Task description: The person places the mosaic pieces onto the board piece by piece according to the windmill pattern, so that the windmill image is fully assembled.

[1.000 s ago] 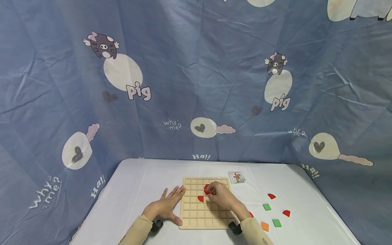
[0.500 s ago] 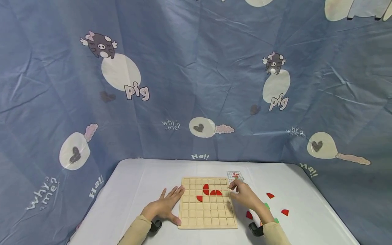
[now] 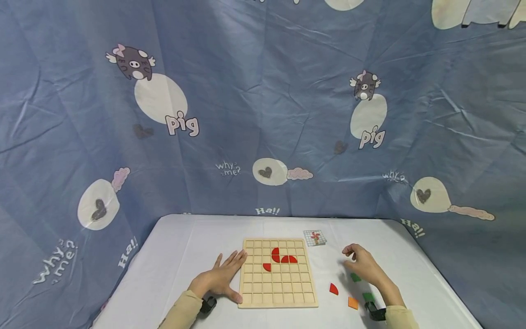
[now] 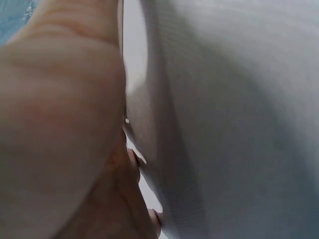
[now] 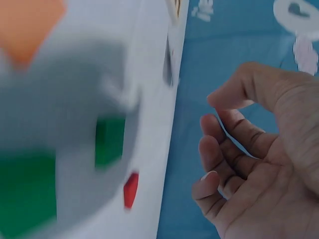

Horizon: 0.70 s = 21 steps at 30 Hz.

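A wooden grid board (image 3: 255, 288) lies on the white table with several red quarter-circle tiles (image 3: 276, 258) in its cells. My left hand (image 3: 219, 278) lies spread at the board's left edge, its fingertips and thumb touching the rim. To the right of the board, my right hand (image 3: 365, 265) hovers above the loose tiles. Its fingers are loosely bent, with nothing between them in the right wrist view. Below it lie a green square tile (image 3: 355, 277) and another green tile (image 3: 368, 297). A red tile (image 5: 130, 190) also shows in the right wrist view.
A small grid card with a red flower pattern (image 3: 315, 237) lies beyond the board's top right corner. Between board and right arm are a loose red quarter-circle (image 3: 334, 289) and an orange square tile (image 3: 353, 303). A blue patterned curtain (image 3: 230, 114) hangs behind the table.
My right hand has left the board and moved right over the loose tiles. Two red tiles it covered are now visible side by side in the grid. My left hand stays put.
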Motion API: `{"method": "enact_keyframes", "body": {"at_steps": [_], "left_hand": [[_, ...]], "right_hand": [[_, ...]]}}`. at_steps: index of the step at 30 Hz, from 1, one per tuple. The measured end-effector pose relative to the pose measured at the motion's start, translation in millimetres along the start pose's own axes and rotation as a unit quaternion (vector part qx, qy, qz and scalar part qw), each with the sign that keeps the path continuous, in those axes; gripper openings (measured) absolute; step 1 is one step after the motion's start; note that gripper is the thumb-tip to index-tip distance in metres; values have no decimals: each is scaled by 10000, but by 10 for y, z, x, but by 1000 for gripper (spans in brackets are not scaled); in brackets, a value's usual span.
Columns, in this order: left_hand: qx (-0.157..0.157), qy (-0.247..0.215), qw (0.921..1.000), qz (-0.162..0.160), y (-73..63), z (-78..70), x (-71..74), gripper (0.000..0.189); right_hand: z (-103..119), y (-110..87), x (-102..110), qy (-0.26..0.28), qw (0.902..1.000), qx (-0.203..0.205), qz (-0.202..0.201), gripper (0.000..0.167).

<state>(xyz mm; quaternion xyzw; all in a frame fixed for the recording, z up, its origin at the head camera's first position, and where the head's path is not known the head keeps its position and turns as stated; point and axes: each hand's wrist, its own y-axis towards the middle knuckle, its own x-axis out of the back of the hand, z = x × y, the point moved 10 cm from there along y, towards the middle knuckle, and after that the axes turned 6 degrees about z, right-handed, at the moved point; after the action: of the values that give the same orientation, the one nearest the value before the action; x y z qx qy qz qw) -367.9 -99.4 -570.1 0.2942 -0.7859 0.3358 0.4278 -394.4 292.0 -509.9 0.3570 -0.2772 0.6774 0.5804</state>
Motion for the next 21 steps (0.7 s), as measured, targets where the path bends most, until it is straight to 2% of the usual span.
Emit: {"method": "enact_keyframes", "body": {"at_steps": [8, 14, 21], "left_hand": [[42, -58, 10000, -13, -1, 15, -2, 131], [50, -16, 10000, -5, 0, 18, -3, 131], [56, -13, 10000, 4, 10, 10, 0, 131]], "right_hand": [[-361, -57, 224, -170, 9996, -208, -104, 27], [-573, -44, 232, -200, 9986, -496, 17, 32], [-655, -26, 204, -325, 9985, -431, 64, 36]]}}
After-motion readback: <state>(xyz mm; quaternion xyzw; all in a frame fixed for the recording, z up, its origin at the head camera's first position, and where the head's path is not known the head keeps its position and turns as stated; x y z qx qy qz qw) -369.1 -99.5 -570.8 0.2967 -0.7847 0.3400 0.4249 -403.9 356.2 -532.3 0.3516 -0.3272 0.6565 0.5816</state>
